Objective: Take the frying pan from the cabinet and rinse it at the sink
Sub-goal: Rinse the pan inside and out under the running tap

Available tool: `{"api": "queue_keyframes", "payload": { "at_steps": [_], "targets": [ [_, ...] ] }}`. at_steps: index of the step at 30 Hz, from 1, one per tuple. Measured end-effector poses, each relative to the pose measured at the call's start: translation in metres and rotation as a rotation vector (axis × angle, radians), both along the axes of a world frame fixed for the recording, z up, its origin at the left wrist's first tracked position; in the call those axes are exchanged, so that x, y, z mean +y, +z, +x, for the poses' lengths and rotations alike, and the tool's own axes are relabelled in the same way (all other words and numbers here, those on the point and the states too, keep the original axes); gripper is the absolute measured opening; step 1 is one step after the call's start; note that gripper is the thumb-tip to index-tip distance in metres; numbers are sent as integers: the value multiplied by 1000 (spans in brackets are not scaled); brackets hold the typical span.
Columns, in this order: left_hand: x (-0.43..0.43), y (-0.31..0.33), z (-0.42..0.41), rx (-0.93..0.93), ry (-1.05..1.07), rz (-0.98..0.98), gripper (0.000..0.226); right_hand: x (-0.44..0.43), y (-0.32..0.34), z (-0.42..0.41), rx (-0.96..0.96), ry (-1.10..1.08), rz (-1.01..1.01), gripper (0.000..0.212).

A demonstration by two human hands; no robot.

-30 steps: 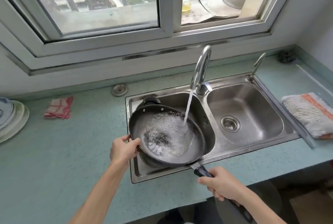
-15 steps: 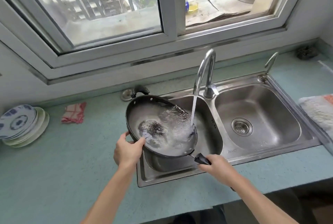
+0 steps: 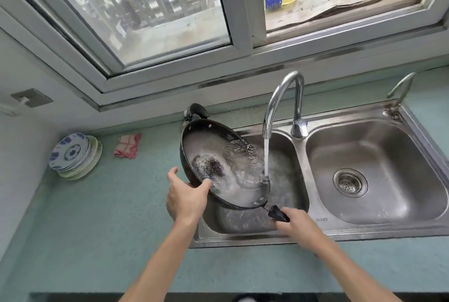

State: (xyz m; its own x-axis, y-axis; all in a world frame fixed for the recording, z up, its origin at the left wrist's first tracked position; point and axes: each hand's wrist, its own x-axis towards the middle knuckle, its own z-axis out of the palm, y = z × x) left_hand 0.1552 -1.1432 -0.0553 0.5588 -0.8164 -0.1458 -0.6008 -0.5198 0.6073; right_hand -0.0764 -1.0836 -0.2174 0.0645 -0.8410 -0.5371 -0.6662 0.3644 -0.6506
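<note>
A dark frying pan (image 3: pixel 209 148) is held tilted over the left basin of the steel double sink (image 3: pixel 379 226), its left rim raised. Water runs from the curved faucet (image 3: pixel 281 97) onto the pan's right side and splashes inside it. My left hand (image 3: pixel 185 196) grips the pan's near-left rim, thumb inside the rim. My right hand (image 3: pixel 297 225) is closed on the black long handle at the pan's lower right. A small black helper handle sticks up at the pan's far edge.
A stack of blue-patterned plates (image 3: pixel 73 155) and a red checked cloth (image 3: pixel 127 146) sit on the teal counter (image 3: pixel 97 241) to the left. The right basin has a drain strainer (image 3: pixel 349 182). A window runs along the back wall.
The pan has been tipped up on its left side and shifted slightly left and back, so the water pools and spills toward its right edge. Both hands kept their grips.
</note>
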Motion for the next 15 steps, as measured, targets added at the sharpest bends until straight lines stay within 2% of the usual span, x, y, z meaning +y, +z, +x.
{"api": "queue_keyframes", "payload": {
  "at_steps": [5,7,9,11,13,15],
  "targets": [
    [5,12,-19,15,38,-23,89,-11,-3,-10,-61,58,39,30],
    [6,15,-22,24,44,-33,89,-18,5,-14,-278,75,190,29],
    [8,15,-21,31,55,-28,90,-25,17,-18,-510,129,451,30],
    [10,12,-20,61,79,-28,89,-25,28,-21,-585,173,594,35],
    [10,7,-18,116,106,-11,85,-24,32,-22,-576,103,581,46],
    [12,-3,-13,191,121,28,85,-23,34,-24,-513,19,467,47]
  ]
}}
